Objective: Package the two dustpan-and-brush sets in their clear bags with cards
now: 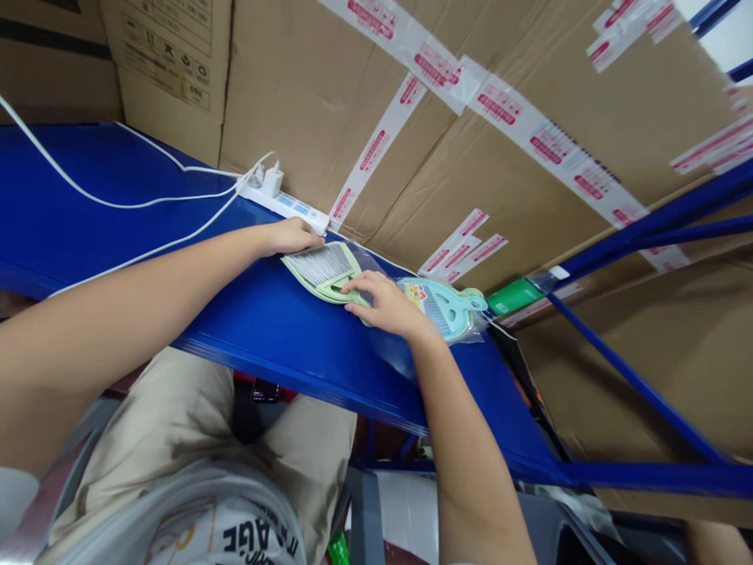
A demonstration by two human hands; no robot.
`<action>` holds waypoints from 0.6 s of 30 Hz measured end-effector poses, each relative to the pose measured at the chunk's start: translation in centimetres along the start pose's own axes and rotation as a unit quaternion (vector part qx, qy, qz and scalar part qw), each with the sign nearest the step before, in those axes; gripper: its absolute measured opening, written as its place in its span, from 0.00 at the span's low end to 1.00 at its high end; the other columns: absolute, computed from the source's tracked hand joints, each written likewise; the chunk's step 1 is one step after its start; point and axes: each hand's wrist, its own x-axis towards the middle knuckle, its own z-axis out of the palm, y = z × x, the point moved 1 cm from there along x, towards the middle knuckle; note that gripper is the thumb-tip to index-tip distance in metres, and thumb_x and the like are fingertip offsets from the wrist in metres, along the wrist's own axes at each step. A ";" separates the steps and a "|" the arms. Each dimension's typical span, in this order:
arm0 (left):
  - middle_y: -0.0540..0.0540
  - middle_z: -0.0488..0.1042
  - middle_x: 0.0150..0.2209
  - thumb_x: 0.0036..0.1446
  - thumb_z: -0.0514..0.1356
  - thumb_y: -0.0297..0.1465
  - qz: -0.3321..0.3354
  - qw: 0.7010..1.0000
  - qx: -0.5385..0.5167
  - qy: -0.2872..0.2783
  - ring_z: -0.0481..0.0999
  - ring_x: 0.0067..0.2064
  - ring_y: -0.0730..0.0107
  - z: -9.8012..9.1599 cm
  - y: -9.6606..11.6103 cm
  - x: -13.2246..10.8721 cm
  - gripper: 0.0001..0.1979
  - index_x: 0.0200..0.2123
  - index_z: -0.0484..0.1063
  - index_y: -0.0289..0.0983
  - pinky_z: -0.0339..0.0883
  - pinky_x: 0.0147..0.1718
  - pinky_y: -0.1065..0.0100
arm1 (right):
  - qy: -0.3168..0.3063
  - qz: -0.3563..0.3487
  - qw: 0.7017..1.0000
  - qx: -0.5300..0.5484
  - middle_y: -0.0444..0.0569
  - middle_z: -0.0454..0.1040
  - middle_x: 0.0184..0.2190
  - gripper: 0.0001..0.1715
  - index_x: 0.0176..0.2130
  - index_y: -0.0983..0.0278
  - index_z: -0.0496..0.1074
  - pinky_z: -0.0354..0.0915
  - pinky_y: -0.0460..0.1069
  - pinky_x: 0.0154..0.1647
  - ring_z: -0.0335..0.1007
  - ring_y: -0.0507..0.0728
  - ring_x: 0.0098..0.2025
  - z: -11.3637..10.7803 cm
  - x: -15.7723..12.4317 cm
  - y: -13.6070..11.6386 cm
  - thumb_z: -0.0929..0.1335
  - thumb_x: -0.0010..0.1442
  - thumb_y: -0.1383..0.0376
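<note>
Near the power strip point(297, 209), the left hand point(295, 235) and right hand point(385, 302), apart, touch the green brush set point(323, 268); whether gripping, I cannot tell. Farther right, the blue brush set point(450, 310) already lies bagged.

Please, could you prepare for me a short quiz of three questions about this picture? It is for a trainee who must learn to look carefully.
1. Multiple choice: which item is the person's right hand touching?
A) a phone
B) the light green brush
C) a cardboard box

2. True or false: the light blue brush lies nearer to the left hand than to the right hand.

3. Fill in: the white cables in the left part of the picture lead to a white ____.

Key:
1. B
2. False; it lies beside the right hand.
3. power strip
</note>
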 end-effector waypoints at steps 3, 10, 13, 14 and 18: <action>0.52 0.62 0.16 0.47 0.70 0.37 0.009 1.000 -0.021 -0.004 0.60 0.21 0.70 0.1 -0.3 0.2 0.15 0.15 0.72 0.41 0.53 0.25 0.65 | 0.006 -0.010 1.000 -0.003 0.50 0.79 0.46 0.13 0.46 0.56 0.82 0.66 0.60 0.59 0.73 0.62 0.51 0.3 0.2 0.1 0.73 0.61 0.68; 0.48 0.72 0.20 0.45 0.72 0.30 -0.022 0.992 -0.111 -0.050 0.71 0.24 0.66 0.7 -0.6 0.3 0.10 0.19 0.75 0.40 0.62 0.29 0.64 | 0.028 -0.010 0.999 0.024 0.50 0.78 0.48 0.15 0.45 0.56 0.81 0.65 0.62 0.62 0.73 0.62 0.54 0.8 0.3 0.6 0.72 0.59 0.71; 0.47 0.77 0.24 0.48 0.69 0.27 -0.023 0.988 -0.152 -0.034 0.76 0.27 0.65 0.8 -0.3 0.2 0.07 0.22 0.75 0.40 0.66 0.33 0.63 | 0.092 -0.007 0.993 0.078 0.51 0.76 0.52 0.16 0.45 0.57 0.78 0.67 0.61 0.61 0.71 0.62 0.58 0.5 0.1 1.5 0.72 0.56 0.69; 0.48 0.77 0.25 0.48 0.69 0.26 -0.015 0.986 -0.163 -0.018 0.76 0.28 0.66 0.8 -0.2 0.2 0.08 0.23 0.74 0.40 0.67 0.34 0.64 | 0.133 0.013 0.985 0.109 0.52 0.75 0.53 0.17 0.46 0.57 0.76 0.69 0.60 0.59 0.70 0.62 0.58 0.2 0.0 1.9 0.72 0.55 0.68; 0.51 0.75 0.25 0.53 0.67 0.23 0.013 0.979 -0.204 0.018 0.74 0.28 0.70 0.8 0.5 0.0 0.10 0.26 0.70 0.40 0.65 0.34 0.67 | 0.197 0.181 0.928 0.260 0.48 0.77 0.41 0.17 0.45 0.58 0.72 0.73 0.51 0.38 0.76 0.57 0.42 -0.5 -0.4 3.4 0.73 0.57 0.56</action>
